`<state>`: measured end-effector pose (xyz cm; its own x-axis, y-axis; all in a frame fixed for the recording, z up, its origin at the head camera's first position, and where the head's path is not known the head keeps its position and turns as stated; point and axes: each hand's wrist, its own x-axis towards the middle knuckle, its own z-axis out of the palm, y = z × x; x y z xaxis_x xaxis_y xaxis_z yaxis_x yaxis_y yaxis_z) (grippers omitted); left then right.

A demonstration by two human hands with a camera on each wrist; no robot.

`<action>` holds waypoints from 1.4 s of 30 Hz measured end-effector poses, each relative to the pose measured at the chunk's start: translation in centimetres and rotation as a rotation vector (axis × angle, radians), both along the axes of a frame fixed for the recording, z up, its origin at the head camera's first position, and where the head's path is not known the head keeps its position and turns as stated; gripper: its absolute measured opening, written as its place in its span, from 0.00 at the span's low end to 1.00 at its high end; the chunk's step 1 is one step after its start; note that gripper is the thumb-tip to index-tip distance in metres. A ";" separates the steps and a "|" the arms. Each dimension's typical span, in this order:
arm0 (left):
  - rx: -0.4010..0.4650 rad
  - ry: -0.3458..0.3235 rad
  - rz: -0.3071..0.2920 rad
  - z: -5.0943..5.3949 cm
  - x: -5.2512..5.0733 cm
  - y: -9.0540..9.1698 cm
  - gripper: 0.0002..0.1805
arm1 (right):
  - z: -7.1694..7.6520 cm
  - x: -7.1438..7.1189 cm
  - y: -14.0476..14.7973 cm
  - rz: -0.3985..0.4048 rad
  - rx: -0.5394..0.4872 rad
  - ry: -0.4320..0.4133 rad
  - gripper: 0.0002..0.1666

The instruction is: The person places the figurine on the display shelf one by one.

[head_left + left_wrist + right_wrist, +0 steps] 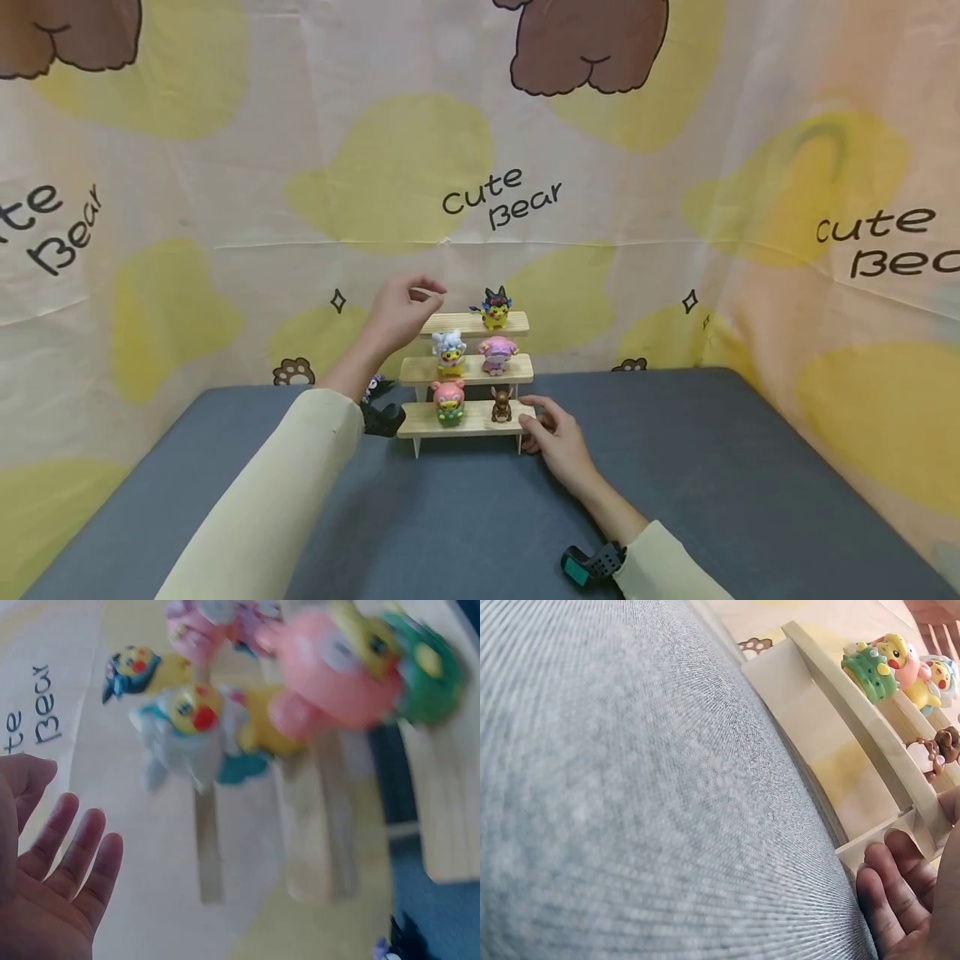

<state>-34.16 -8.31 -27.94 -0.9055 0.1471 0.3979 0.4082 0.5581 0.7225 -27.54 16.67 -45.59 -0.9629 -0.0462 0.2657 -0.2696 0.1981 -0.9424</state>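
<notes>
A three-tier wooden display stand (pixel 476 431) carries several small figurines. My right hand (pixel 558 440) grips the right end of its lowest tier; in the right wrist view the fingers (pixel 900 889) curl against the side leg. Above the left end of the top tier, my left hand (pixel 405 310) is in the air, fingers loosely bent, holding nothing. A black-and-blue-capped yellow figurine (pixel 496 309) stands on the top tier. White-hooded (pixel 449 352) and pink (pixel 497 354) figurines share the middle one. Below them are a pink-hooded, green-bodied figurine (pixel 449 405) and a brown one (pixel 502 407).
Partly hidden behind my left forearm, a dark figurine (pixel 377 387) sits on the grey-blue cloth-covered table (pixel 675 467), left of the stand. A printed curtain (pixel 405 175) rises behind the table. Each wrist wears a dark strapped device (pixel 592 564).
</notes>
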 end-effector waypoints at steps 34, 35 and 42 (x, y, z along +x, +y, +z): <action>0.097 -0.020 0.306 -14.9 0.4 -8.3 0.14 | -0.1 0.2 0.1 -0.006 0.012 -0.011 0.19; 0.105 -0.015 0.302 -15.3 0.3 -8.4 0.14 | 0.0 0.2 0.1 -0.007 0.012 -0.007 0.19; 0.131 -0.011 0.368 -17.0 0.1 -9.3 0.14 | 0.0 0.1 0.1 -0.002 0.028 -0.013 0.19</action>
<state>-34.08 -17.61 -44.93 -0.8928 -0.2396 0.3816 0.1896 0.5685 0.8006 -27.41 16.78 -45.56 -0.9666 -0.0511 0.2513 -0.2563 0.2250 -0.9400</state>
